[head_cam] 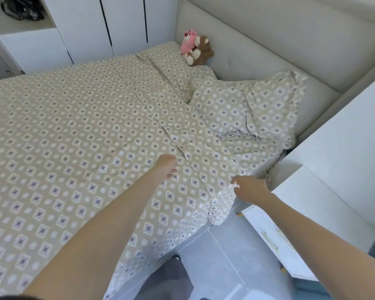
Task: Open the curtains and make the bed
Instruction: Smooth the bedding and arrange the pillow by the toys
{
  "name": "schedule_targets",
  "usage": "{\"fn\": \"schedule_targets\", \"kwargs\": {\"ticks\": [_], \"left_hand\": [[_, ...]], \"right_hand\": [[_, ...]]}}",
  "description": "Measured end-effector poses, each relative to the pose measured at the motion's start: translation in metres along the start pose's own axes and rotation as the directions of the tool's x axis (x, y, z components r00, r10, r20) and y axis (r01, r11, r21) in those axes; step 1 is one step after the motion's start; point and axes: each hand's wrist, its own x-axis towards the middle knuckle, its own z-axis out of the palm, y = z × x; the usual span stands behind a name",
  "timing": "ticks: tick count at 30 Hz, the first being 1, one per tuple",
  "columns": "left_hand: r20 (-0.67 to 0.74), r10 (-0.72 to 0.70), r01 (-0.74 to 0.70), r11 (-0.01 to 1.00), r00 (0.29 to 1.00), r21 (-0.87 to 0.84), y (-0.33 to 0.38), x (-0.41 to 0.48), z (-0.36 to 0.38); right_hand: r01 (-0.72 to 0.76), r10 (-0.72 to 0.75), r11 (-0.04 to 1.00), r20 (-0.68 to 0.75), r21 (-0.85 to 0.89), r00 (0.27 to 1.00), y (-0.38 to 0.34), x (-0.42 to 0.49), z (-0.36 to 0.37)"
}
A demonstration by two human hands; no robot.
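The curtains do not show in this view. The left hand (168, 166) reaches out over the bed and is seen from the wrist side, so its fingers are mostly hidden behind the palm; whether they are straight or curled cannot be told, though the hand lies low on or just over the duvet (74, 148). A dark bundle (22, 8) on the shelf (20, 29) at the upper left is too blurred to name, and it is cut off by the top edge. The floor (217, 263) beside the bed shows a dark shape at the bottom edge, partly hidden by the left forearm.

The duvet covers most of the bed, beige with a repeating pattern of diamonds and small circles, and lies fairly flat with its near edge hanging over the bed's side. Its top hem runs as a diagonal line across the bed just beyond the left hand. The right hand (250, 189) has its fingers curled, pinching the patterned cloth at the bed's near right edge, beyond that hem.

Two pillows in the same pattern lie at the head: the far pillow (173, 68) is flat, the near pillow (253, 111) is creased and leans against the padded headboard (268, 40). A pink toy (189, 41) and a brown toy (200, 51) sit together in the far corner, touching each other. A white drawer unit (273, 232) stands just right of the bed.
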Motion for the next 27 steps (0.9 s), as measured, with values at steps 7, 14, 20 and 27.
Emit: {"fn": "schedule_targets", "kwargs": {"ticks": [7,14,20,27], "left_hand": [[-0.008,-0.148,0.147,0.988,0.989,-0.049,0.03,0.072,0.074],[-0.155,-0.218,0.183,0.96,0.964,-0.209,0.018,0.128,0.136],[-0.264,-0.348,0.263,0.914,0.9,-0.308,-0.005,0.162,0.198],[-0.284,-0.468,0.357,0.86,0.837,-0.366,-0.042,0.204,0.246]], "right_hand": [[0.008,-0.012,0.998,0.073,0.055,0.997,0.073,0.104,-0.026],[0.091,-0.104,0.993,0.186,0.079,0.977,0.119,0.213,-0.035],[0.157,-0.177,0.983,0.289,0.091,0.941,0.158,0.279,-0.038],[-0.02,-0.146,0.933,0.428,0.36,0.892,0.186,0.336,0.0]]}}
